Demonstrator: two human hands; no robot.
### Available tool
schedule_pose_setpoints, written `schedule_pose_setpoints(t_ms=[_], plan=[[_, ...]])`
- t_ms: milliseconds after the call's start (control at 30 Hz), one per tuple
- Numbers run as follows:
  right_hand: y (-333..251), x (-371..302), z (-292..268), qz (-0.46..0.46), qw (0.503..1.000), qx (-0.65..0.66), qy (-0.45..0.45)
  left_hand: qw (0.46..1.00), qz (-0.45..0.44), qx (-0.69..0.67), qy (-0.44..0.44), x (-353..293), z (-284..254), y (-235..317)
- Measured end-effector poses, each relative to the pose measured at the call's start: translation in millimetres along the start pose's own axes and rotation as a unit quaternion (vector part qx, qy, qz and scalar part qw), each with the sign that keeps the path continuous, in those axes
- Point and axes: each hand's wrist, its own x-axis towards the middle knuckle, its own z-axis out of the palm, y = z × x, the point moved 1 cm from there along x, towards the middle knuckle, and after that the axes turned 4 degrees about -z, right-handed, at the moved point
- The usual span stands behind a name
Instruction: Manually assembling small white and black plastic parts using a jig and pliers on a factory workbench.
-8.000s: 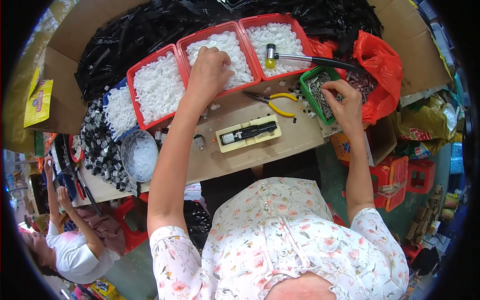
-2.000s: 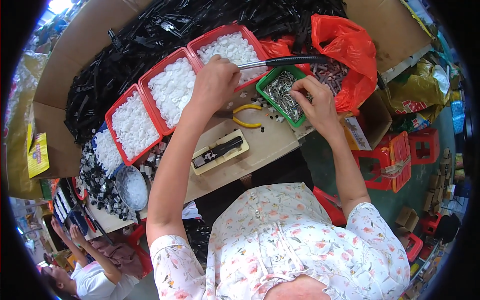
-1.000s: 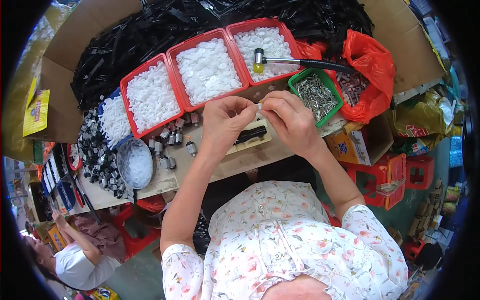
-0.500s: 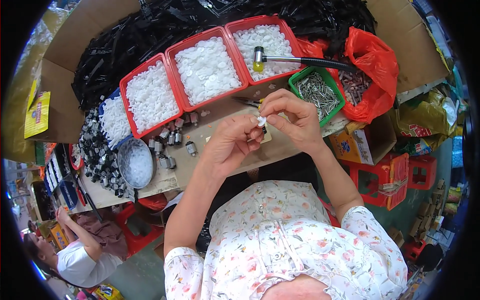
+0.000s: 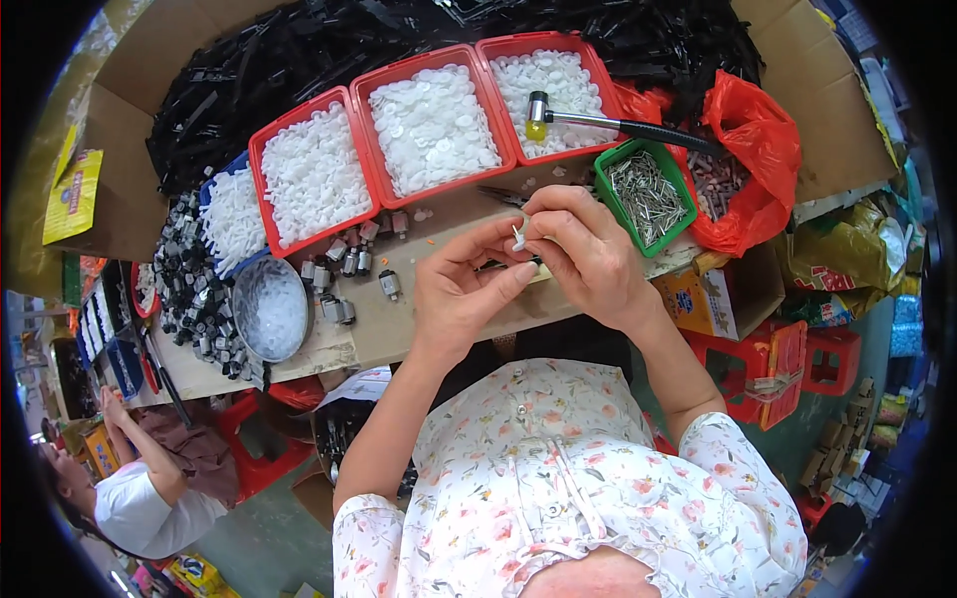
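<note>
A small white plastic part (image 5: 518,239) with a thin stem is held up between my hands, above the near edge of the table. My right hand (image 5: 588,254) pinches it from the right, fingers bent over it. From the left, my left hand (image 5: 464,284) curls around it, index fingertip against it and thumb reaching below toward the right hand. The inner fingers of both hands are partly hidden. Beneath them lies a pale flat piece (image 5: 541,272), mostly covered. Left of my hands, a small silver-and-black motor (image 5: 390,285) rests on the table.
Red trays (image 5: 376,149) of white plastic parts stand beyond my hands. A hammer (image 5: 588,120) lies across the right tray, beside a green tray (image 5: 608,189) of metal pins. At left are piled motors (image 5: 194,289) and a round metal bowl (image 5: 239,324). Another person (image 5: 150,498) sits at lower left.
My left hand has turned and spread, its thumb now lower and farther right. The right fingers have closed in over the white part. The view has shifted slightly.
</note>
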Motion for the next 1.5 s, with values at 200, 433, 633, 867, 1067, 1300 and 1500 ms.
schedule_pose_setpoints(t_ms=[200,433,633,867,1067,1300,1500], plan=[[-5.7,1.4,-0.6,-0.015,0.999,-0.018,-0.031,0.991,0.08,0.106,0.021,-0.7,-8.0,-3.4],[1.7,-8.9,2.5,0.033,0.995,0.094,0.001,0.975,0.124,0.184,0.022,-5.1,-6.0,-2.2],[3.2,-23.1,7.8,0.127,0.978,0.162,0.029,0.995,0.043,0.088,0.028,-4.0,-7.1,-8.0],[-0.6,-20.1,10.3,0.123,0.977,0.172,0.005,0.969,0.112,0.214,0.042,-12.1,-8.5,-1.6],[5.0,-24.5,24.2,0.063,0.994,0.036,-0.078,0.765,0.316,0.555,0.081,-28.1,-28.7,-1.7],[6.4,-25.7,42.4,0.034,0.99,-0.02,-0.136,0.716,0.339,0.605,0.081,-39.3,-41.2,-26.0],[9.9,-24.8,43.2,0.036,0.985,-0.001,-0.168,0.683,0.34,0.643,0.062,-38.0,-41.1,-30.6]])
